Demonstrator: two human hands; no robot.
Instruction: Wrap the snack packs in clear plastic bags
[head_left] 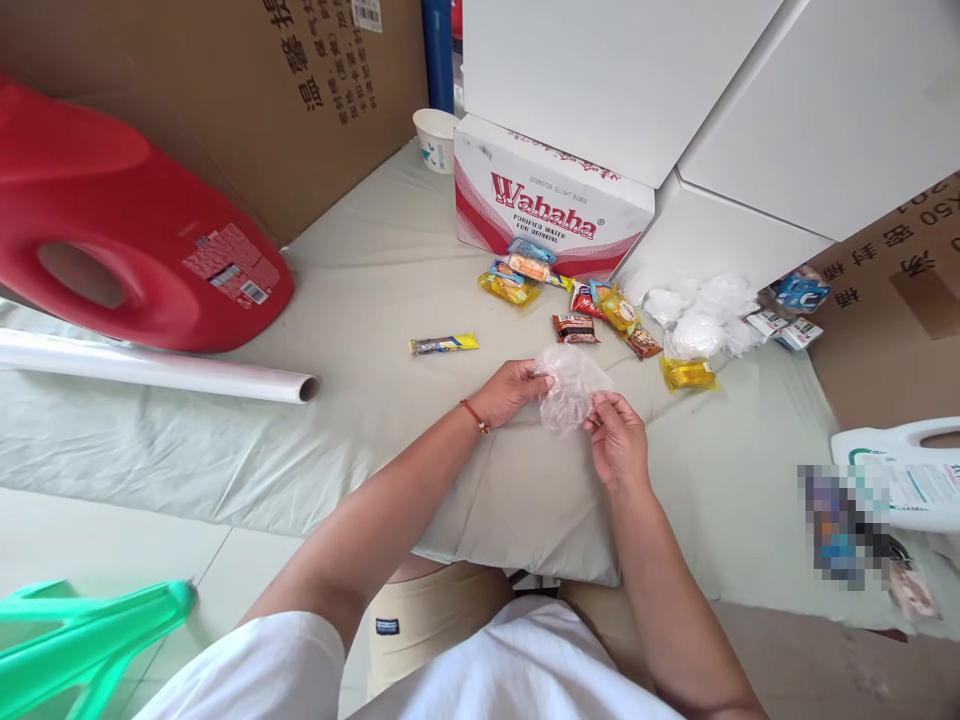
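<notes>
Between both hands is a crumpled clear plastic bag (571, 385), held just above the cloth-covered table. My left hand (517, 390), with a red string bracelet at the wrist, pinches the bag's left side. On its right edge, my right hand (616, 432) grips the film between thumb and fingers. Beyond the bag lie a brown snack packet (576, 329), a yellow-wrapped snack (619, 310) and several other small wrapped snacks. A thin yellow and dark snack bar (444, 344) lies apart, to the left of my hands. I cannot see anything inside the bag.
A red jug (142, 230) and a white film roll (157, 366) lie at left. Behind the snacks stands a Wahaha carton (551, 200), with a paper cup (435, 140) beside it. Bunched clear bags (701, 315) lie right; a white bottle (911, 480) is far right.
</notes>
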